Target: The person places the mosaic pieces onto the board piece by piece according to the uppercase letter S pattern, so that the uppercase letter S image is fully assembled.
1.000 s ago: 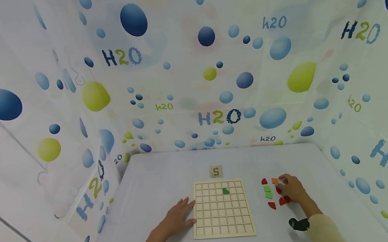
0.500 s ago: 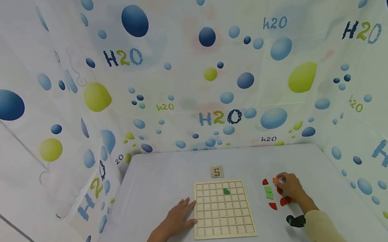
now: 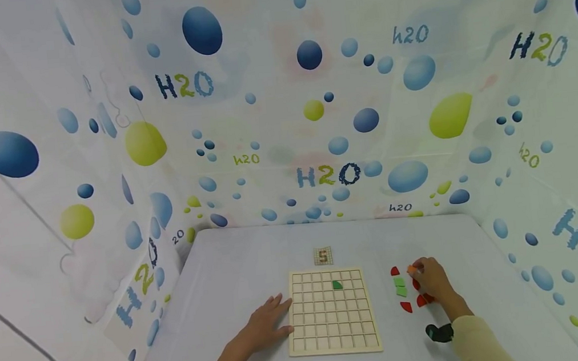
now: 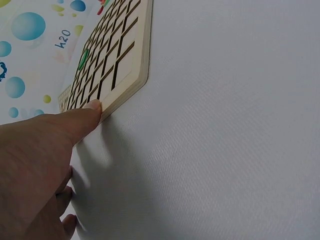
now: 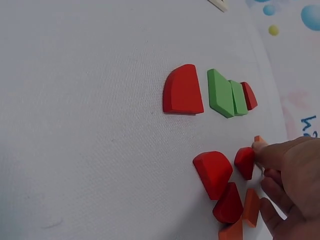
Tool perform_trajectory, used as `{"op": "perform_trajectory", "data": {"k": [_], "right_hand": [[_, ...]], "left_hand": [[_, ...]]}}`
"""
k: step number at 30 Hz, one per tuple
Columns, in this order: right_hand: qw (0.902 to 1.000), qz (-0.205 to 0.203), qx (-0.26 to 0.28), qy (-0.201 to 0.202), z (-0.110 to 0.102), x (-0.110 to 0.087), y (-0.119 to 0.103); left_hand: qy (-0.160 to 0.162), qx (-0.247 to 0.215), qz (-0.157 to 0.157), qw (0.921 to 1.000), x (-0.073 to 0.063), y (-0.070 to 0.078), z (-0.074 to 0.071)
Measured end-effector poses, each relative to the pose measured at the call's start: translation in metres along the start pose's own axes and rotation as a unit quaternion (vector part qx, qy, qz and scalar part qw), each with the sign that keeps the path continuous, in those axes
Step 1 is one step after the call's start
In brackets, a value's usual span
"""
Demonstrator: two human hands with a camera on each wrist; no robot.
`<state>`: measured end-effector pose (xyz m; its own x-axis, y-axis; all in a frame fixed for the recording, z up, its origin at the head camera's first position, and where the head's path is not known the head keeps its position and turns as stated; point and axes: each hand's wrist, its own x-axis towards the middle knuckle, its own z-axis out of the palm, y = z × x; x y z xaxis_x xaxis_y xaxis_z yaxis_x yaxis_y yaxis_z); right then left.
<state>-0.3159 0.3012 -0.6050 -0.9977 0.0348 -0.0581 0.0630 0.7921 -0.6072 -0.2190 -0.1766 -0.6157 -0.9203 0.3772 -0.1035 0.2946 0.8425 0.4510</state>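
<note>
My left hand lies on the table with fingers spread at the left edge of a wooden grid board. In the left wrist view the thumb touches the board's rim. One green quarter-round block sits in a cell in the upper part of the grid. My right hand pinches an orange block between thumb and fingers at the far end of the loose pieces. In the right wrist view only a corner of that orange block shows past the thumb. A red block lies right beside it.
Left of my right hand lie two light green blocks and a red quarter-round block. More red and orange blocks lie under the hand. A small patterned card lies beyond the board. Printed curtains surround the white table.
My right hand has moved slightly left, its fingers now round the orange block at the far end. The left hand stays at the board's edge.
</note>
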Motion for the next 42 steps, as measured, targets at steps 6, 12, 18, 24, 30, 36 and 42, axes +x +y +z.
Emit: {"op": "perform_trajectory", "data": {"k": [6,12,18,24,30,36,42], "right_hand": [[0.9997,-0.017,-0.013,0.006,-0.001,-0.001,-0.004],[1.0000,-0.006,0.000,0.001,-0.002,-0.003,-0.006],[0.9996,-0.018,0.015,0.016,0.002,-0.004,-0.012],[0.9984,-0.039,0.026,0.031,0.009,0.002,-0.024],[0.9967,-0.069,0.029,0.029,0.024,0.007,-0.039],[0.9896,-0.137,0.037,0.022,0.049,-0.001,-0.071],[0.9810,-0.188,0.047,0.006,0.077,-0.007,-0.106]], "left_hand": [[0.000,0.002,-0.003,1.0000,0.000,0.001,-0.001],[0.001,0.002,0.003,1.0000,0.000,0.000,-0.001],[-0.003,0.001,0.000,1.0000,0.000,0.000,-0.002],[-0.002,0.000,-0.001,1.0000,-0.001,0.001,-0.003],[-0.005,-0.005,-0.002,1.0000,-0.002,0.000,-0.002],[-0.008,-0.008,-0.009,0.9999,-0.003,-0.001,-0.001],[-0.003,-0.007,-0.003,1.0000,-0.003,-0.002,-0.001]]}}
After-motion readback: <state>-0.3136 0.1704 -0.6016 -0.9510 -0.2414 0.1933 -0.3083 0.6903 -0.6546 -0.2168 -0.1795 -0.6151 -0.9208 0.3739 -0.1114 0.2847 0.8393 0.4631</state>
